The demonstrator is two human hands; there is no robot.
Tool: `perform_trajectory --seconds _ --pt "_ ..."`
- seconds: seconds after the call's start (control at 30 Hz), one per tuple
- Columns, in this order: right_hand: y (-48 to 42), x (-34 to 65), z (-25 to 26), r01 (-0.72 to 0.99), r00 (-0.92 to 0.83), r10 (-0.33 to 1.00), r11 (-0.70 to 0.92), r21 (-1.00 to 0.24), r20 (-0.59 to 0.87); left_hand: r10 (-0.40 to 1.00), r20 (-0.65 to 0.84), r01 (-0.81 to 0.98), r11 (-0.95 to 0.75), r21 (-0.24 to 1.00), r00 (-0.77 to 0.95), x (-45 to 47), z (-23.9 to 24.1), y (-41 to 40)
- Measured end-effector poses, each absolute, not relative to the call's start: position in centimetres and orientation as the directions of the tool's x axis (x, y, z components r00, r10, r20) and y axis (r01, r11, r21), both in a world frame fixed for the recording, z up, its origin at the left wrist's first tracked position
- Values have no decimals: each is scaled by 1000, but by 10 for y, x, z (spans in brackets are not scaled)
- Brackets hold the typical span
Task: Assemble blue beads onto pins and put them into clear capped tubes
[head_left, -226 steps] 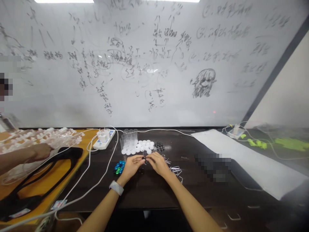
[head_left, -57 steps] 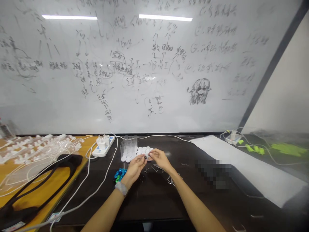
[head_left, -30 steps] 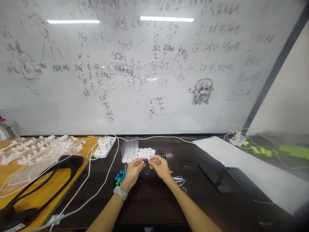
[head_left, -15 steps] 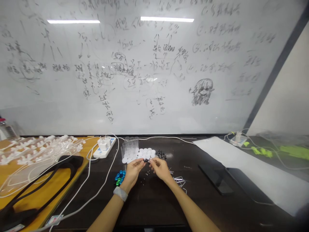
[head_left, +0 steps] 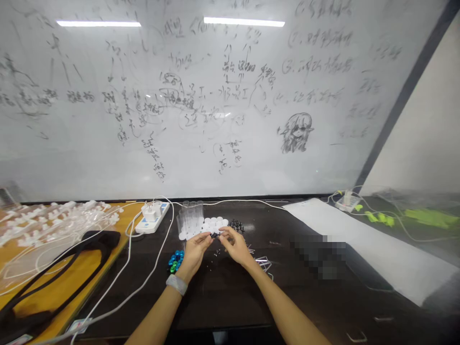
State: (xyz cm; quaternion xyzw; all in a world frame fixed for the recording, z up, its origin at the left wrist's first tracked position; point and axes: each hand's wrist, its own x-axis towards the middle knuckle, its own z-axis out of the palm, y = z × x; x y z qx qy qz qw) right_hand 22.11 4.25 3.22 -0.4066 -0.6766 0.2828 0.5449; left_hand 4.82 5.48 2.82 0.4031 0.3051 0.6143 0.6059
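My left hand [head_left: 196, 249] and my right hand [head_left: 234, 245] meet over the dark table [head_left: 223, 297], fingertips pinched together on a small black piece [head_left: 214, 235] between them. Just beyond the fingers lie several round white caps [head_left: 212, 223] and a cluster of clear plastic tubes [head_left: 189, 214]. A heap of small black pieces [head_left: 237, 225] sits to the right of the caps. Blue and green beads [head_left: 175, 261] lie left of my left wrist. Thin metal pins [head_left: 262, 262] are scattered by my right forearm.
A white power strip [head_left: 151, 217] with cables [head_left: 143, 280] lies at the left. A yellow table [head_left: 53, 282] holds white plastic parts [head_left: 46, 223] and a black strap [head_left: 53, 268]. A white sheet [head_left: 366, 251] and a whiteboard wall [head_left: 215, 96] bound the right and back.
Both hands stay pinched on the small black piece in much the same spot by the white caps. The view has shifted slightly. The other person's hand at the left, seen earliest, is gone.
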Motion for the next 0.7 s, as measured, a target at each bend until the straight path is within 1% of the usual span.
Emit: perform_trajectory --seconds 0.2,0.33,0.5,0.63,0.7 --pt "44 221 31 293 -62 865 492 -820 497 992 114 -494 -68 867 62 48 30 54" --pt "43 221 32 273 -68 837 539 -797 543 993 112 -488 -75 870 47 48 30 55" --pt "43 221 33 351 -69 833 535 -769 548 993 102 -486 -63 871 54 47 30 54" --pt "42 221 34 308 -65 829 546 -779 556 994 99 -493 -64 868 45 48 31 54" --pt "42 221 34 316 -68 823 554 -770 564 994 97 -490 -65 869 41 48 31 54"
